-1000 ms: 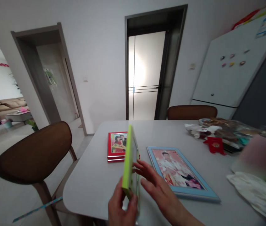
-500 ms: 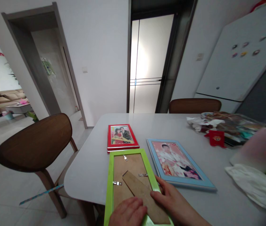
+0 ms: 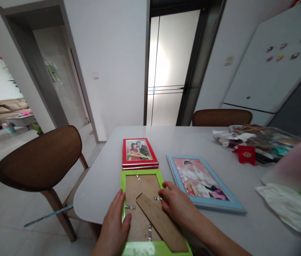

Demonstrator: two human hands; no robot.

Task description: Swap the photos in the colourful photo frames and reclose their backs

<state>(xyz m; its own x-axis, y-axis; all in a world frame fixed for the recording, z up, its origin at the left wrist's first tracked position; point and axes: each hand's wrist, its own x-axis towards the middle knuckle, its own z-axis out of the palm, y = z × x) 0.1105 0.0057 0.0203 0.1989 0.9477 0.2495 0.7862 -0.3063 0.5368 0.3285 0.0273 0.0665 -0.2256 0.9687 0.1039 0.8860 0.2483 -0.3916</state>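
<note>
Left hand (image 3: 114, 222) has slid out onto the backing board (image 3: 140, 188) of your lime-green frame (image 3: 156, 248), fingers spread flat; right-hand fingers (image 3: 168, 188) rest close together on its rail, gripping nothing. Frame lies face-down on the bench (image 3: 97, 202), against the red frame (image 3: 138, 153); press evenly.

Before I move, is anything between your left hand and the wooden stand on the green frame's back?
Nothing visible: only bare backing lies between your left hand and the wooden stand. A metal clip sits just above that gap.
</note>
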